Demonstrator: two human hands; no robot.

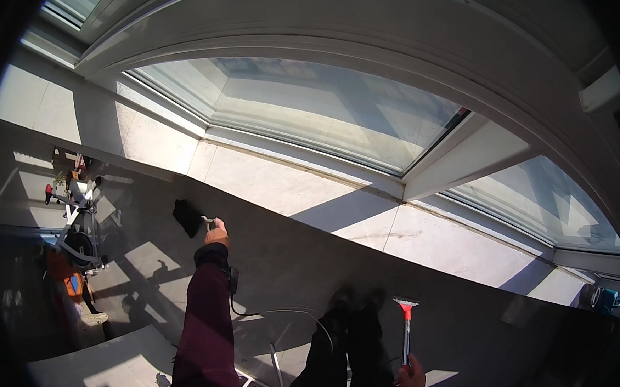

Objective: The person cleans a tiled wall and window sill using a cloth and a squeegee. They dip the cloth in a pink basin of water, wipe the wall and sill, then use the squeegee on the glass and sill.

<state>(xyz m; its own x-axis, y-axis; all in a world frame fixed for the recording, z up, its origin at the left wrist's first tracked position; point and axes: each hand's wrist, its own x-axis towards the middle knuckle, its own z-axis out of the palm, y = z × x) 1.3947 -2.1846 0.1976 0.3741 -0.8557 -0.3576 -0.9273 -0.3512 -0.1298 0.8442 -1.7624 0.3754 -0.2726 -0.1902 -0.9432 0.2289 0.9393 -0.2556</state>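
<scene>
My left hand [216, 232] reaches forward from a dark red sleeve, its fingers closed at the edge of a limp black cloth [187, 219]. The cloth hangs to the left of the fingertips, over the grey floor. Low in the view, right of my legs, my right hand [409, 382] grips a scraper [406, 326] by its silver handle. The scraper's red head and wide flat edge point up and away from me. No contact shows between the scraper and the sill or glass.
A pale stone sill [273, 178] runs slantwise beneath framed windows [319, 115]. An exercise bike [80, 236] stands at the left, beside an orange item [73, 284]. A cable [282, 311] trails from my left wrist. A blue-green container [606, 301] sits at the far right.
</scene>
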